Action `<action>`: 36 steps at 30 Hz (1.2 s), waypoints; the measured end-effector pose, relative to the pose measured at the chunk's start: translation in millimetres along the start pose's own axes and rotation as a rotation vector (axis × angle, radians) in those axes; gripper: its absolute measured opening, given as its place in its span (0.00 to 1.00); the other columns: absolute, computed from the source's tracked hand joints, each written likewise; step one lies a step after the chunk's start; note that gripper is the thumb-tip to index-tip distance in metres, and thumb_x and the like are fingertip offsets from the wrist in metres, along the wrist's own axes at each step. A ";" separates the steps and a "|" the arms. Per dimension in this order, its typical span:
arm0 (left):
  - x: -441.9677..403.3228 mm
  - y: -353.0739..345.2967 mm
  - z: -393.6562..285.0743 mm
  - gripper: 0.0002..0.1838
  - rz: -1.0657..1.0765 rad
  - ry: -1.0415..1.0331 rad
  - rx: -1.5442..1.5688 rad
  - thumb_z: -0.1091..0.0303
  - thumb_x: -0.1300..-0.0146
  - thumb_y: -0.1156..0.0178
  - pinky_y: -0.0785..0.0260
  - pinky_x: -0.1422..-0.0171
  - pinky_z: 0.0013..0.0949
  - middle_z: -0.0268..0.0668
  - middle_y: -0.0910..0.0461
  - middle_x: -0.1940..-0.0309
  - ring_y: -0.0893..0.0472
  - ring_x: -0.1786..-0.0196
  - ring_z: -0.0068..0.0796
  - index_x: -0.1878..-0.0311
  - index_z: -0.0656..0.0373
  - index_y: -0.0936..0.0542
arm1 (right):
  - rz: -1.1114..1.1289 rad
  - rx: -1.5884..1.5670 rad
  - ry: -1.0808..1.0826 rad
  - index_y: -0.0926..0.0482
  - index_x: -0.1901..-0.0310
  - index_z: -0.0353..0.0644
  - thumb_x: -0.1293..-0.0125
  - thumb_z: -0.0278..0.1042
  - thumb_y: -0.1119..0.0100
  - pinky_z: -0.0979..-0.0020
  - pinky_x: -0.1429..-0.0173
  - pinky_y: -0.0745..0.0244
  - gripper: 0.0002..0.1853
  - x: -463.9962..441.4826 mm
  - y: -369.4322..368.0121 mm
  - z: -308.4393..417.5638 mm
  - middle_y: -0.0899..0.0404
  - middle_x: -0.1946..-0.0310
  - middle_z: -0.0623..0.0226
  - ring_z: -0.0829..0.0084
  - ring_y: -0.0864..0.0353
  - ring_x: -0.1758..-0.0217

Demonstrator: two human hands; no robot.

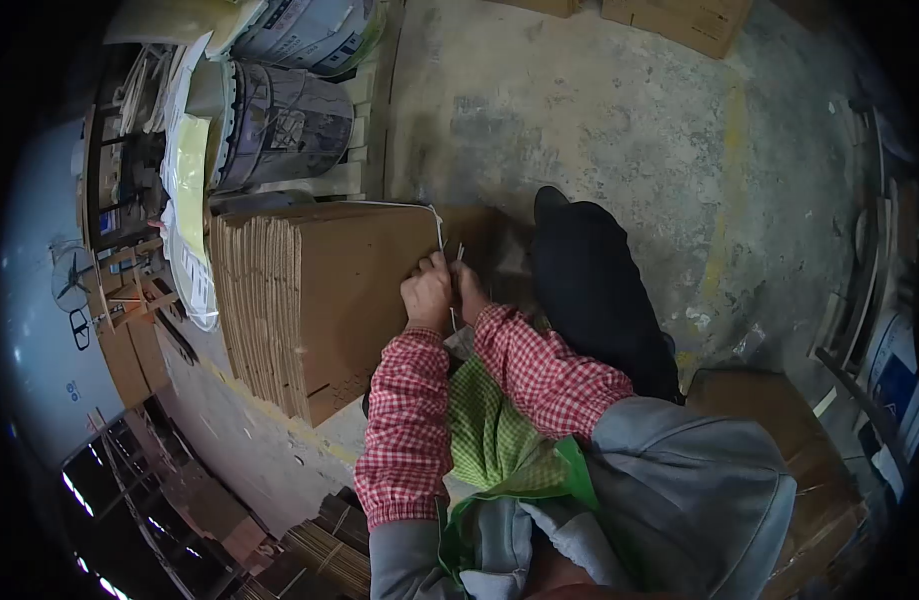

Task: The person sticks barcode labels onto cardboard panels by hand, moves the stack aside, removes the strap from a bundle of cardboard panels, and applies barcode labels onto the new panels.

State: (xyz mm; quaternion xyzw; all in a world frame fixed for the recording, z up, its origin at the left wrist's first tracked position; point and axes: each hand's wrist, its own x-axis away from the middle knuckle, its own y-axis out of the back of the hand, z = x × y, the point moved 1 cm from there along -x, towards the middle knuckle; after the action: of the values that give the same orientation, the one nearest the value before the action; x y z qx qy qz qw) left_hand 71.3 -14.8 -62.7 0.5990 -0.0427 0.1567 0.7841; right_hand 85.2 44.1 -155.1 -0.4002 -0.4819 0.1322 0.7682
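Note:
A thick stack of flattened cardboard boxes (355,300) stands on its edge in front of me, its layered edges facing left. White string (439,225) runs along the stack's far edge and comes down over its near right corner to my hands. My left hand (427,295) is closed on the string, close against the cardboard face. Just right of it, my right hand (470,295) is closed too, pinching the string, with a short end sticking up above the fingers. The fingertips are partly hidden between the hands.
Beyond the stack, a dirty metal drum (290,125) and a blue-white bucket (310,35) stand on a pallet (375,130). A brown carton (780,430) sits at right behind me. More cartons (680,20) lie at the far end of the concrete floor (600,110).

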 end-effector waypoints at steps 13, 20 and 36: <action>0.0 -9.9 -3.7 0.06 0.015 -0.020 -0.006 0.68 0.44 0.45 0.25 0.73 0.35 0.41 0.20 0.74 0.17 0.75 0.36 0.64 0.57 0.28 | -0.166 0.064 -0.119 0.21 0.59 0.45 0.31 0.50 0.54 0.65 0.61 0.28 0.18 -15.8 8.7 -11.7 0.22 0.68 0.66 0.70 0.24 0.63; -28.9 -16.3 -21.6 0.07 0.002 -0.007 0.040 0.67 0.43 0.47 0.28 0.74 0.36 0.40 0.20 0.73 0.17 0.73 0.33 0.62 0.56 0.26 | 0.070 -0.154 0.059 0.28 0.43 0.39 0.30 0.48 0.56 0.68 0.50 0.26 0.23 10.1 4.6 -3.3 0.22 0.54 0.61 0.67 0.22 0.54; 20.4 -40.8 -8.1 0.12 0.295 0.062 0.437 0.59 0.47 0.41 0.25 0.60 0.44 0.48 0.18 0.70 0.17 0.64 0.45 0.69 0.57 0.17 | -0.090 0.366 -0.299 0.43 0.79 0.53 0.35 0.43 0.54 0.72 0.85 0.55 0.16 56.1 28.0 33.8 0.46 0.89 0.77 0.78 0.50 0.90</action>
State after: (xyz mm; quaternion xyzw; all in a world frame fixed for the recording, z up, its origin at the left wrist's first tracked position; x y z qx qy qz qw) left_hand 101.8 -12.6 -97.6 0.7362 -0.0708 0.2930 0.6059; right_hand 89.8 111.7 -133.0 -0.2083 -0.5756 0.2406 0.7533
